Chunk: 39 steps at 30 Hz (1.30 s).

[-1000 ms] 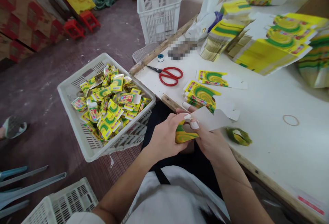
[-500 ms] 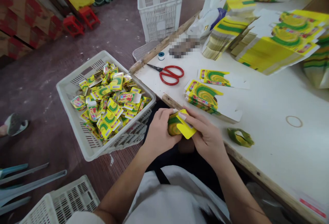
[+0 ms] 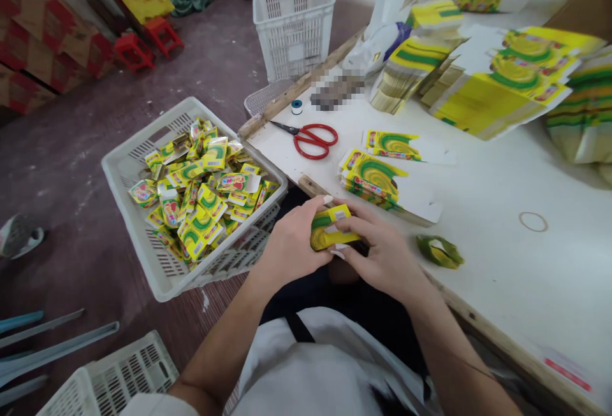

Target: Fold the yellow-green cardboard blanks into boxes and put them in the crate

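A small yellow and green cardboard box is held between my hands, just off the table's near edge. My left hand wraps round its left side. The fingers of my right hand are closed on its right end, at the flap, and hide part of it. On the table just beyond lie a short pile of flat printed cartons and another flat carton. Red-handled scissors rest to their left. A crumpled green band sits to the right of my right hand.
Left of the table stands a white crate filled with small yellow boxes. Stacked flat cartons take up the table's far side, near a small spool and a rubber band. A second crate stands beyond, with red stools at far left.
The yellow flap that stuck out from the box is now folded in against its end. My right fingers have shifted from the top of the flap to around that end.
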{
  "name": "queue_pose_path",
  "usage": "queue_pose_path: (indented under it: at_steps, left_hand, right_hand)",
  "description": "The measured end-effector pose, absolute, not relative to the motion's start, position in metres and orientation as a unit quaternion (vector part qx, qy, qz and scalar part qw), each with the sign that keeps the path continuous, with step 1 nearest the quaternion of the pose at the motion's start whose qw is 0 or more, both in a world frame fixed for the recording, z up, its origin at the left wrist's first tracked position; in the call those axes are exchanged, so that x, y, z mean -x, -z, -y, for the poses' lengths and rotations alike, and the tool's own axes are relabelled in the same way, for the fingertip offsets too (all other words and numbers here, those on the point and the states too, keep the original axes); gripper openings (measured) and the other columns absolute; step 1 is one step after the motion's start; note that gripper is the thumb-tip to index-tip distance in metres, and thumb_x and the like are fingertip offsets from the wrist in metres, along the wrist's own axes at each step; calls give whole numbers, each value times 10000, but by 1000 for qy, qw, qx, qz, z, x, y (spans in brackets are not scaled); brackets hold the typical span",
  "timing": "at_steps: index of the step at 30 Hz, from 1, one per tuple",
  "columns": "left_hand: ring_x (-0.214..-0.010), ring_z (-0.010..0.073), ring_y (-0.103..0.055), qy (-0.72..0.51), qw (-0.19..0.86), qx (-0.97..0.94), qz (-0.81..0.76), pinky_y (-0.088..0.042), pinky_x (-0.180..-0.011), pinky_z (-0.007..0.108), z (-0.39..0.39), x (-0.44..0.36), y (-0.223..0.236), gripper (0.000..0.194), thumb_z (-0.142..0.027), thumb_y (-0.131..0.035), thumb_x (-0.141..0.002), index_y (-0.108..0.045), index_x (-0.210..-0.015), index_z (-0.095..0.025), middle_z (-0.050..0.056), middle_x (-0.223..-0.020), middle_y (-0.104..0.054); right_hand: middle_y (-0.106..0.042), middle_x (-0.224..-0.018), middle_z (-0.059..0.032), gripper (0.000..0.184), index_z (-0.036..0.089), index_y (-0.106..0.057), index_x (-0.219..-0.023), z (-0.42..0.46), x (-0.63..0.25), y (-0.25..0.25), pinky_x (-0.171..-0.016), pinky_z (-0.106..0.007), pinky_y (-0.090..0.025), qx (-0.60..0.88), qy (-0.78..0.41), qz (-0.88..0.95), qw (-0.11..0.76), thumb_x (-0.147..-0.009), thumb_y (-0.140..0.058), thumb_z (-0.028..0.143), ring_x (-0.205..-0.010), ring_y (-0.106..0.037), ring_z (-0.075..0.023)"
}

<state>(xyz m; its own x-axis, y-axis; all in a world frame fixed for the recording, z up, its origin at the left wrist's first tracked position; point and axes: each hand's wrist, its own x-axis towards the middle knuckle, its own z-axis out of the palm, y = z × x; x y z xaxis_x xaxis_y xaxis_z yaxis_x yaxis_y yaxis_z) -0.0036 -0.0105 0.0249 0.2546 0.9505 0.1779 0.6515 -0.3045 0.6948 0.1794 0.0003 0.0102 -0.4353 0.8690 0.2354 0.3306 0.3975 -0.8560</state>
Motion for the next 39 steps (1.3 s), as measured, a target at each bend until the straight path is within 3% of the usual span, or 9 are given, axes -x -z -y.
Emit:
queue_pose_path:
  at_steps: [3, 6, 11, 15, 23, 28, 30, 34, 39]
  left_hand:
    - [-1075, 257, -676, -338, 292, -719, -533, -547, -949, 399, 8, 7, -19, 682, -228, -774, -685, -448, -1284, -228, 86, -1175, -674]
    - [-1187, 261, -631, -488, 290, -595, -568, -519, -1008, 406, 0, 22, -9, 796, -355, -805, -713, -349, -1358, -257, 109, -1270, -615]
    - [-1535, 289, -144, -601, 111, -456, -647, -152, -1249, 469, -11, 44, -1, 1019, -502, -821, -693, -198, -1456, -241, 189, -1607, -191]
    - [-1452, 278, -363, -573, 204, -487, -627, -320, -1184, 484, -5, 33, 3, 822, -453, -773, -765, -290, -1397, -246, 186, -1519, -377]
    - [-1206, 256, -594, -542, 354, -473, -597, -514, -985, 446, 6, 13, 11, 625, -380, -756, -763, -433, -1272, -218, 143, -1286, -607]
    - [-1200, 291, -607, -546, 528, -426, -492, -536, -965, 455, 6, -9, 7, 811, -576, -830, -615, -467, -1248, -222, 144, -1273, -626]
    - [-1171, 308, -624, -561, 584, -382, -446, -550, -943, 466, 4, -18, 1, 791, -701, -748, -627, -514, -1210, -219, 131, -1238, -644]
    - [-967, 259, -677, -606, 539, -316, -492, -587, -811, 427, -2, -28, -14, 621, -777, -308, -840, -565, -964, -225, 74, -927, -655]
    - [-716, 154, -599, -611, 433, -353, -561, -562, -721, 307, -1, -25, -11, 686, -845, -195, -831, -517, -905, -243, 18, -782, -555]
  right_hand:
    - [-509, -1475, -152, 464, 243, -548, -1284, 4, -167, -2, -1057, -489, -476, 419, -407, 690, 428, -830, -636, 204, -1327, -534, -298]
    - [-547, -1424, -156, 690, 256, -338, -1458, -5, -175, 1, -1001, -479, -513, 473, -367, 644, 476, -840, -646, 269, -1186, -628, -272]
    - [-678, -1113, -148, 468, 188, -557, -1250, -39, -212, 9, -943, -580, -473, 655, -125, 648, 369, -783, -594, 177, -1051, -606, -346]
    - [-658, -1004, -140, 363, 192, -601, -1095, -49, -215, 20, -891, -540, -471, 670, -77, 673, 305, -742, -554, 115, -975, -583, -342]
    - [-621, -964, -88, 558, 208, -464, -1175, -47, -214, 12, -852, -529, -495, 712, -127, 600, 343, -652, -650, 153, -923, -603, -316]
    - [-596, -855, -18, 662, 215, -420, -1226, -25, -198, -9, -638, -400, -545, 631, -252, 606, 413, -644, -734, 245, -682, -607, -224]
    - [-605, -862, -11, 621, 226, -430, -1232, -9, -179, -16, -609, -345, -545, 535, -358, 647, 409, -681, -716, 231, -671, -613, -194]
    - [-635, -924, -22, 499, 245, -460, -1206, 20, -142, -21, -690, -299, -565, 389, -534, 622, 421, -754, -661, 179, -782, -648, -170]
    - [-668, -918, -19, 369, 242, -565, -1123, 22, -132, -14, -733, -300, -563, 411, -564, 580, 421, -773, -678, 213, -794, -645, -164]
